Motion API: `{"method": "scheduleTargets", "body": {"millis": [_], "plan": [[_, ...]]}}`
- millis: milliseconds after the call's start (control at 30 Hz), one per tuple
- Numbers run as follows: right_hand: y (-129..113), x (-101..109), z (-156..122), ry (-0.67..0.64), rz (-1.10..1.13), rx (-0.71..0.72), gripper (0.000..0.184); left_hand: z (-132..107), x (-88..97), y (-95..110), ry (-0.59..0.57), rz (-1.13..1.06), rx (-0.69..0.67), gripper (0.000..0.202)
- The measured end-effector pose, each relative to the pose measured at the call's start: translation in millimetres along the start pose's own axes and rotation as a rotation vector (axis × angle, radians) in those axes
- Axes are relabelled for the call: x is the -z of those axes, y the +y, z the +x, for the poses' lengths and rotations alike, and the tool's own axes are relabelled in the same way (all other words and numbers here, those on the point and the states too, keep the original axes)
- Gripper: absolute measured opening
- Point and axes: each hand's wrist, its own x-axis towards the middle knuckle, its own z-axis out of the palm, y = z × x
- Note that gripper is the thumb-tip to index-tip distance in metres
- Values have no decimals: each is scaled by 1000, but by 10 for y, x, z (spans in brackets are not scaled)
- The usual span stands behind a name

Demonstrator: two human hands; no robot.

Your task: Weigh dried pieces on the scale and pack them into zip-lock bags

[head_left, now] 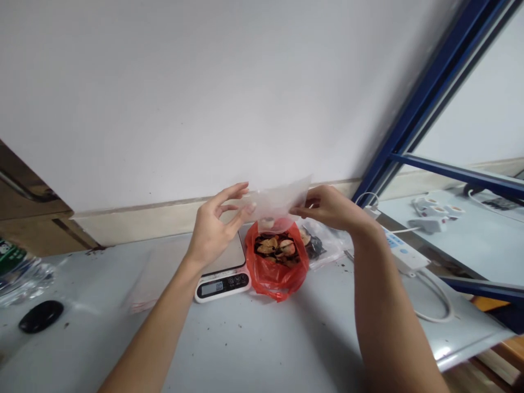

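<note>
My right hand [327, 208] pinches the right side of a translucent plastic bag [282, 199], held up above an open red plastic bag [278, 278]. By the translucent bag's left edge, my left hand [219, 221] has its thumb and fingers apart; whether the thumb touches the bag I cannot tell. Dried brownish slices [276, 246] fill the red bag. A pale piece shows at the translucent bag's bottom, inside or behind it. Left of the red bag stands a white kitchen scale [223, 284] with a lit display, partly covered by my left hand.
Clear bags with dark contents [317, 245] lie right of the red bag. Flat translucent bags [151, 273] lie left of the scale. A black oval object [41, 316] and clear plastic wrap [24, 278] sit far left. A power strip [405, 251] with cables and a blue frame [409, 131] stand right.
</note>
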Motion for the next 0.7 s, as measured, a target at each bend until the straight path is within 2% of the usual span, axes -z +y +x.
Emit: {"method": "scheduleTargets", "body": {"millis": [200, 333, 500, 600, 667, 700], "plan": [[7, 22, -33, 55, 88, 27, 28, 12, 53, 33, 6, 53, -21, 44], [-18, 19, -23, 40, 110, 56, 31, 19, 89, 49, 13, 90, -20, 46], [-145, -50, -3, 82, 25, 176, 25, 17, 154, 123, 53, 245, -140, 52], [-320, -137, 0, 109, 8, 255, 20, 1, 182, 199, 14, 373, -200, 35], [-411, -203, 7, 69, 7, 261, 18, -5, 219, 233, 12, 383, -156, 17], [-436, -236, 14, 37, 3, 248, 18, -4, 251, 242, 31, 360, -118, 15]]}}
